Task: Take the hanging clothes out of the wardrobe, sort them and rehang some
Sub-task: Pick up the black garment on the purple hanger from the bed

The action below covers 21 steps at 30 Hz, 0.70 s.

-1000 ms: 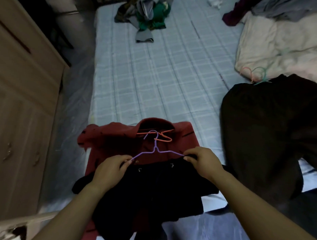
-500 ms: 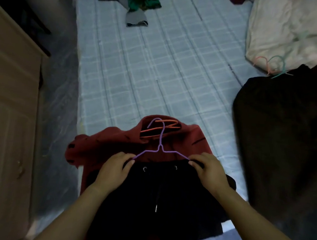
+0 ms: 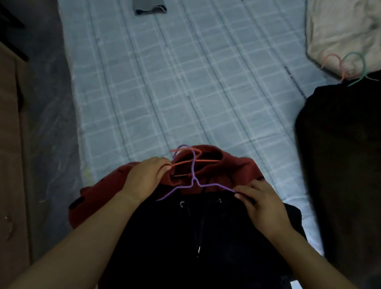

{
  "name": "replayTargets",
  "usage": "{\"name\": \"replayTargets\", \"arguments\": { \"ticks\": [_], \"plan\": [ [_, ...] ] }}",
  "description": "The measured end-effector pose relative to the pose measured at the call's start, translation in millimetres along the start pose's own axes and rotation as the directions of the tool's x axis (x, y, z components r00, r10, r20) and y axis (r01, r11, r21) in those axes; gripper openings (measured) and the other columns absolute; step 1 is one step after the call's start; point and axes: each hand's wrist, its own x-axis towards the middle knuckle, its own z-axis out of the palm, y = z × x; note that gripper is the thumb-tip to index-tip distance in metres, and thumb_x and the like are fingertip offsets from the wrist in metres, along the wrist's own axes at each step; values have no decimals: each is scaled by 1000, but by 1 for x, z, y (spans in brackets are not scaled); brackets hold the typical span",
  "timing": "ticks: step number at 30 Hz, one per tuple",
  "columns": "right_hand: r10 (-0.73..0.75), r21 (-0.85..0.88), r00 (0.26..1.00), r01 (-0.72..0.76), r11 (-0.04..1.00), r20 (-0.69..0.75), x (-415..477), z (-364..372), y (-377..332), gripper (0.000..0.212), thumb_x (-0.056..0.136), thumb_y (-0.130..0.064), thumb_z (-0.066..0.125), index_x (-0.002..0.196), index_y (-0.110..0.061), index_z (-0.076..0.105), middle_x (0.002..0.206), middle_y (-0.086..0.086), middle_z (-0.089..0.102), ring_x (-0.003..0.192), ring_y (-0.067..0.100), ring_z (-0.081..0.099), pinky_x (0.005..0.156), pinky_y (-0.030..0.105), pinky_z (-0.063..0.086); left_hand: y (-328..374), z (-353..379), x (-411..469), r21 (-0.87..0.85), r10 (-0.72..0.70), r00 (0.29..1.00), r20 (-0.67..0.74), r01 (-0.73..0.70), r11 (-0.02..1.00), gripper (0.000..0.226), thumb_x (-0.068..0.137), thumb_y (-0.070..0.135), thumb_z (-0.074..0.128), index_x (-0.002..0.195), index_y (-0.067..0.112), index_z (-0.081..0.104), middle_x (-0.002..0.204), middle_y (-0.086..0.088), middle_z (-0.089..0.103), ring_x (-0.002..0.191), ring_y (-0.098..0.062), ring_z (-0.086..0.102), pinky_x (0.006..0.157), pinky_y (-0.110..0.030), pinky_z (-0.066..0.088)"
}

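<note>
A black hooded garment [image 3: 202,244] with a drawstring lies on top of a dark red garment [image 3: 234,166] at the near edge of the bed. A purple wire hanger [image 3: 193,182] sticks out of the black garment's neck. An orange hanger [image 3: 191,161] sits in the red garment's collar. My left hand [image 3: 147,177] grips the red collar at the orange hanger's left end. My right hand [image 3: 262,205] pinches the right arm of the purple hanger at the black garment's shoulder.
A blue checked bed sheet [image 3: 166,81] stretches ahead. A large dark garment [image 3: 347,163] with pink and green hangers [image 3: 348,68] lies at right beside a cream quilt [image 3: 350,26]. A grey cloth [image 3: 149,7] lies far back. The wooden wardrobe [image 3: 1,156] stands at left.
My left hand left the purple hanger's left arm and moved up to the red collar by the orange hanger. The view tilted down and closer.
</note>
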Motion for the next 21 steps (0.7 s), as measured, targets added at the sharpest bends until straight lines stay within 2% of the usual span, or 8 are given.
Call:
{"name": "replayTargets", "arguments": {
  "ticks": [4,6,8,10,12,15,18,21],
  "plan": [
    [-25,18,999,24,1000,30,-2,-5,-4,28,86,-36,50,96,-22,72,77,-11,54,71,17,54,65,25,42,-5,-4,22,-104,-157,978,-140,143,984,21,93,26,50,100,13,66,98,-12,67,95,-32,61,84,-38,45],
    [-36,22,999,35,999,18,-7,-8,-6,28,86,-36,50,96,-22,72,77,-14,50,72,14,53,67,20,39,-13,-9,28,-114,-181,976,-124,167,979,24,92,24,55,109,12,65,106,-14,65,102,-33,58,90,-40,45],
    [-31,21,999,31,999,-16,-16,-10,-8,27,86,-36,51,96,-23,72,78,-16,49,72,12,51,67,20,39,-20,-15,25,-61,-179,979,-100,173,983,36,91,36,52,120,16,60,114,-13,62,108,-33,56,94,-44,44],
    [-24,27,998,25,999,-54,-27,-12,-11,25,87,-34,53,97,-23,72,78,-13,51,73,11,50,68,24,41,-22,-19,9,-65,-126,986,-107,120,991,39,91,37,49,122,15,59,117,-12,61,111,-30,55,99,-40,42],
    [-28,31,996,30,999,-89,-36,-18,-16,23,86,-32,54,96,-22,72,78,-9,55,74,11,49,68,24,42,-13,-23,-16,-119,-57,996,-74,48,992,33,92,30,53,120,15,60,116,-8,62,110,-24,56,100,-28,37],
    [-34,49,989,41,998,-142,-50,-33,-24,23,86,-30,54,95,-19,72,77,-6,57,75,6,45,72,14,38,10,-25,-58,-163,7,995,95,8,987,41,90,43,44,116,18,63,111,1,63,105,-11,56,93,-15,33],
    [-5,61,981,17,998,-192,-64,-55,-27,23,86,-29,56,95,-18,73,78,-6,58,76,8,47,76,8,35,34,-24,-93,-114,108,986,130,-94,989,50,90,53,33,107,18,65,99,3,65,97,-11,57,91,-24,40],
    [5,67,970,12,998,-241,-89,-85,-27,17,84,-21,62,95,-16,73,78,-1,60,76,15,53,75,16,39,68,-24,-122,-24,133,991,-10,-134,991,46,89,53,35,100,21,65,87,6,62,87,-13,55,80,-33,45]
  ]
}}
